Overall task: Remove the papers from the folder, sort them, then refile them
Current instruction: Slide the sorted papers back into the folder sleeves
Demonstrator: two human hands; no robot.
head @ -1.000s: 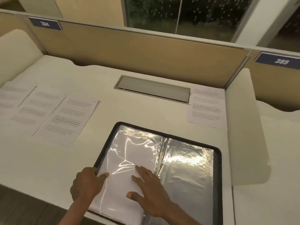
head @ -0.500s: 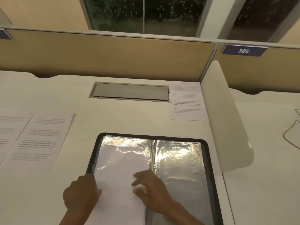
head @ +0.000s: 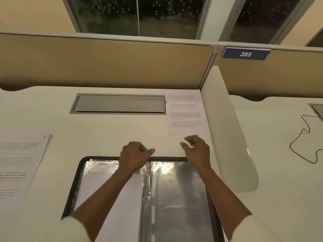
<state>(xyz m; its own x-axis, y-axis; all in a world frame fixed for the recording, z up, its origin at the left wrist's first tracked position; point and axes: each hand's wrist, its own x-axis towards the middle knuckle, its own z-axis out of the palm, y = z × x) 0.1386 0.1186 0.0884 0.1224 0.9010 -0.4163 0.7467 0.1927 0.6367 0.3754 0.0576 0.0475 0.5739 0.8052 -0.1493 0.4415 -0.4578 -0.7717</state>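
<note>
A black-edged folder [head: 167, 159] with glossy clear plastic sleeves lies open on the white table [head: 104, 133], directly in front of the person. Its left sleeve holds a plain white sheet [head: 129, 206], and its right sleeve looks dark and reflective. Both forearms reach across the folder. The left hand [head: 135, 156] sits over the folder's far edge, its fingers curled into the palm and the thumb sticking out to the right, with nothing visible in its grip. The right hand [head: 197, 149] hovers just past the far right corner, its fingers loosely curled and holding nothing. It is just short of a white printed page [head: 187, 112] lying beside a curved white divider [head: 225, 119]. Another printed page [head: 19, 165] lies at the table's left, and a grey metal hatch [head: 120, 103] is set into the table further back.
</note>
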